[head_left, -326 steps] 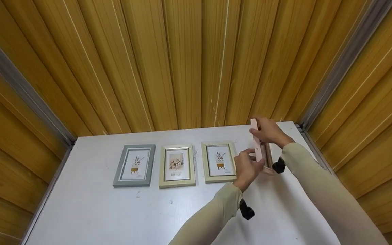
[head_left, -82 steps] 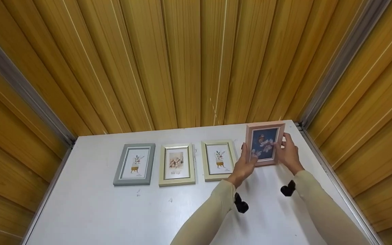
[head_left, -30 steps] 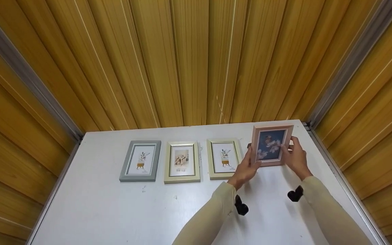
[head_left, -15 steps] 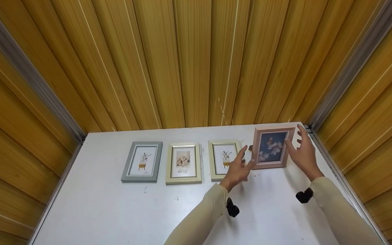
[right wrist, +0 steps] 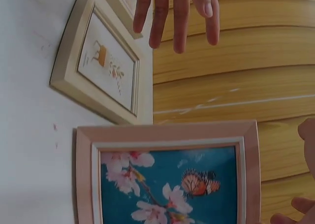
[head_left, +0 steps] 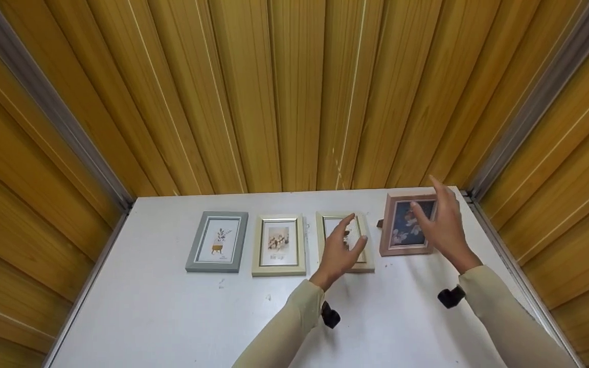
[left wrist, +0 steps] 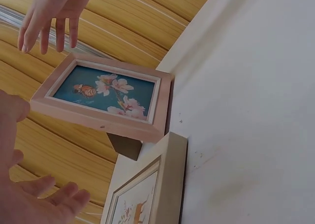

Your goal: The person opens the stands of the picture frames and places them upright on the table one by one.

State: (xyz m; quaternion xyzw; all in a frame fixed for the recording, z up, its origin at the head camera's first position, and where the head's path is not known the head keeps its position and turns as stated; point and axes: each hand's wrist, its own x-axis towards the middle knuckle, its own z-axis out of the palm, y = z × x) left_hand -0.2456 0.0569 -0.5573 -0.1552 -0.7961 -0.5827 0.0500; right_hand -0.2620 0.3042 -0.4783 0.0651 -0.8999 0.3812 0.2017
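A pink picture frame [head_left: 402, 236] stands propped at the right of the white tabletop; its picture shows blossoms and a butterfly on blue. A brown support leg [left wrist: 124, 146] juts out behind it in the left wrist view. My right hand [head_left: 447, 230], fingers spread, hovers in front of the frame's right side and hides part of it. My left hand [head_left: 338, 255] is raised with thumb and fingers apart, overlapping a cream picture frame [right wrist: 69, 76] in the head view. Both hands hold nothing. The right wrist view shows a gap between the pink frame and the fingers above it.
A second cream frame [head_left: 279, 245] and a grey-blue frame [head_left: 217, 242] stand in the row to the left. The white tabletop [head_left: 172, 327] ends at a yellow wood-grain panel wall [head_left: 294, 102]. Metal-edged panels close both sides.
About eleven seconds ago both hands held the pink frame edge-on; later they turned its picture forward. Since one second ago they have let go, the left hand drawing away leftward. The frame stays standing.
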